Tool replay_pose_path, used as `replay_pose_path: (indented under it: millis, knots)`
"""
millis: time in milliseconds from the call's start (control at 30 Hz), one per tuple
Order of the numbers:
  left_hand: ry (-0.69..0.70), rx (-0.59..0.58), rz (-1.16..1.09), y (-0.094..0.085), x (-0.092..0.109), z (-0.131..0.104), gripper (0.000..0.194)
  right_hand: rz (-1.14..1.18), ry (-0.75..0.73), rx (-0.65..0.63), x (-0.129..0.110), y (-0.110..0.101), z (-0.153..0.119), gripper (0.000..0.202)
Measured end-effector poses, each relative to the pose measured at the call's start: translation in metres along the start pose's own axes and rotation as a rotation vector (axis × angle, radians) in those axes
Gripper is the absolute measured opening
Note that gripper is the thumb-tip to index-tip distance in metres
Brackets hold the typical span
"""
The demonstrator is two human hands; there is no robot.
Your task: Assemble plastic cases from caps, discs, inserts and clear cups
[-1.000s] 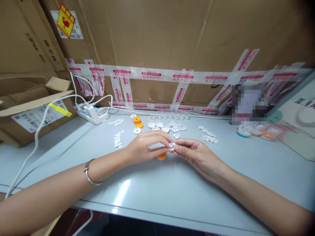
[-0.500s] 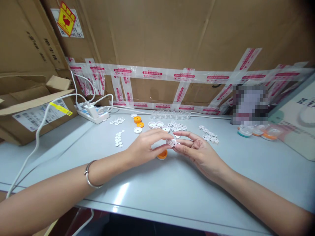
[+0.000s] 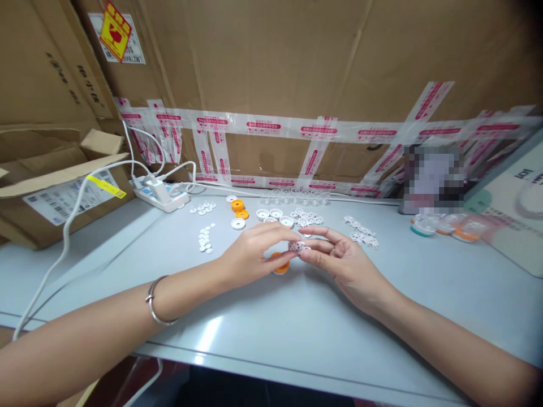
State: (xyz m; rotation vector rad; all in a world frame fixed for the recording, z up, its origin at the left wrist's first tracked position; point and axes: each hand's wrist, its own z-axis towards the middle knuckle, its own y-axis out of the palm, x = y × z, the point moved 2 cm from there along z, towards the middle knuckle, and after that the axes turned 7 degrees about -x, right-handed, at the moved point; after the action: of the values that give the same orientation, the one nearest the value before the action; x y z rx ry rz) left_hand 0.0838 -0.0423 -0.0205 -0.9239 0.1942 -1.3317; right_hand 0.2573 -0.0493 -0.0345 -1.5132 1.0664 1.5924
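Between my two hands is a small white plastic piece with holes (image 3: 297, 247), held above the table. My left hand (image 3: 250, 252) pinches its left side between thumb and fingers. My right hand (image 3: 345, 261) grips its right end with thumb and fingers. Below the left fingertips sits an orange ring-shaped cap (image 3: 280, 268), partly hidden by the thumb. Just behind the hands lie round white caps (image 3: 275, 214) and a pile of similar white perforated pieces (image 3: 311, 217).
Small white discs (image 3: 206, 240), orange rings (image 3: 238, 206) and clear cups (image 3: 294, 197) lie toward the back. More perforated pieces (image 3: 360, 232) and capped clear containers (image 3: 466, 230) are at right. A power strip (image 3: 169, 200) and an open carton (image 3: 63, 192) stand left.
The white perforated piece has turned slightly between my fingers. Both hands stay in nearly the same place.
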Motion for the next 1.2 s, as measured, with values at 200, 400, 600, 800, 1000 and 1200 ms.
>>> replay_pose_path:
  millis: [200,400,600,800,1000,1200]
  knots:
    - [-0.015,-0.026,0.024,0.007,0.002,-0.002,0.018,0.091,0.012,0.064,0.003,0.004,-0.001,0.038]
    - [0.024,-0.024,-0.052,0.005,0.004,-0.001,0.019,0.216,0.039,0.028,0.000,0.008,-0.003,0.034]
    - [-0.195,0.026,-0.293,0.001,-0.004,0.000,0.015,0.244,0.052,-0.007,-0.002,0.009,0.001,0.034]
    - [-0.366,-0.163,-0.402,-0.018,-0.017,0.003,0.019,-0.231,-0.100,0.076,0.003,-0.001,0.006,0.040]
    - [-0.295,-0.435,-0.139,-0.024,-0.010,0.004,0.022,-0.568,-0.181,-0.068,0.016,0.007,0.005,0.042]
    - [-0.234,-0.469,-0.044,-0.020,-0.005,0.005,0.012,-0.512,-0.181,-0.137,0.018,0.013,0.005,0.035]
